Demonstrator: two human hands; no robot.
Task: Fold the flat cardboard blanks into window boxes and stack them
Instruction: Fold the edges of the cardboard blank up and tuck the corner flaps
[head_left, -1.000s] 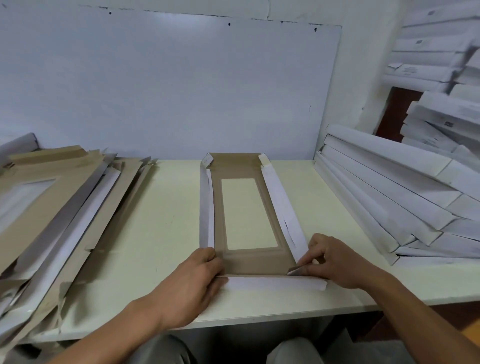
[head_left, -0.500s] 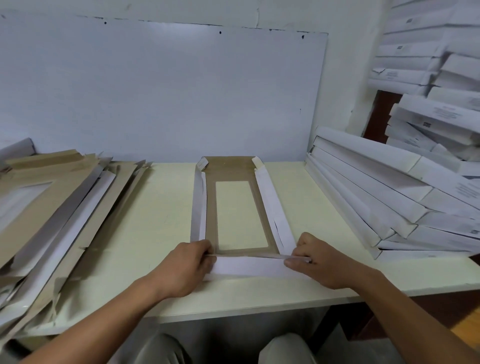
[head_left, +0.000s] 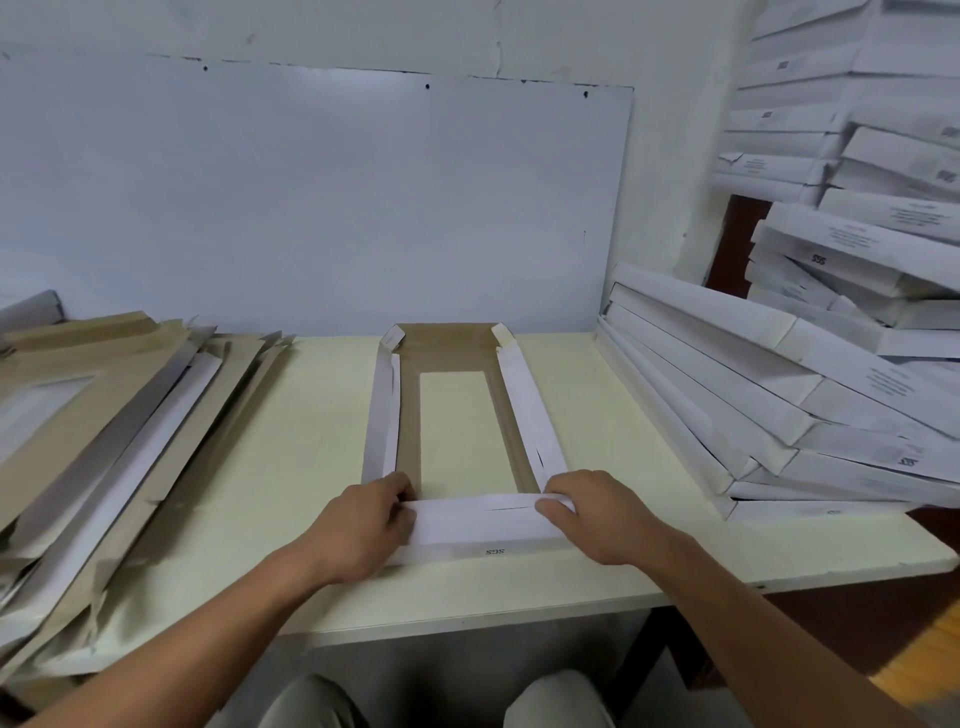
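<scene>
Gripping the near flap (head_left: 480, 525) of a half-folded window box (head_left: 457, 410) at mid-table (head_left: 291, 447), left hand (head_left: 358, 530) has fingers curled over the flap's left end, right hand (head_left: 597, 514) has fingers curled over its right end. Flap is folded up and inward, box's long side walls raised, brown inside facing up, window showing the tabletop. Flat blanks pile (head_left: 104, 415) lies at left, finished boxes stack (head_left: 779, 395) leans at right, both apart from the box.
</scene>
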